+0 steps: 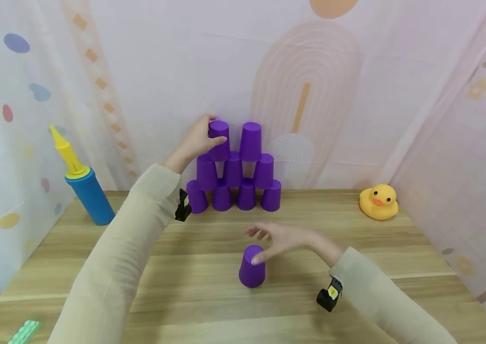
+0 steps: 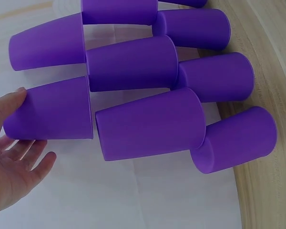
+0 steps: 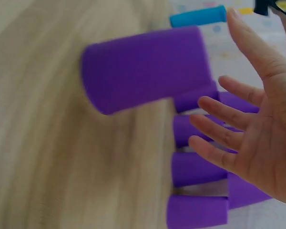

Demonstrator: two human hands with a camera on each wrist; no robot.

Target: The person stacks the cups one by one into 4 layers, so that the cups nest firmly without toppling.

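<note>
Several purple cups stand upside down as a pyramid [image 1: 234, 174] at the back of the wooden table [image 1: 354, 239]. My left hand [image 1: 199, 138] reaches to the top-left cup [image 1: 221, 148]. In the left wrist view its thumb touches that cup [image 2: 50, 112], and the fingers [image 2: 24, 157] lie straight and spread beside it. One more purple cup [image 1: 252, 274] stands upside down alone near the table's middle. My right hand [image 1: 279, 239] hovers over it with fingers spread, the thumb tip at its top. In the blurred right wrist view the hand [image 3: 257, 143] lies apart from this cup [image 3: 143, 69].
A blue and yellow air pump [image 1: 90, 191] stands at the back left. At the back right sits a yellow rubber duck [image 1: 379, 201]. A green toy piece [image 1: 23, 332] lies at the front left edge. Patterned fabric walls close in the table on three sides.
</note>
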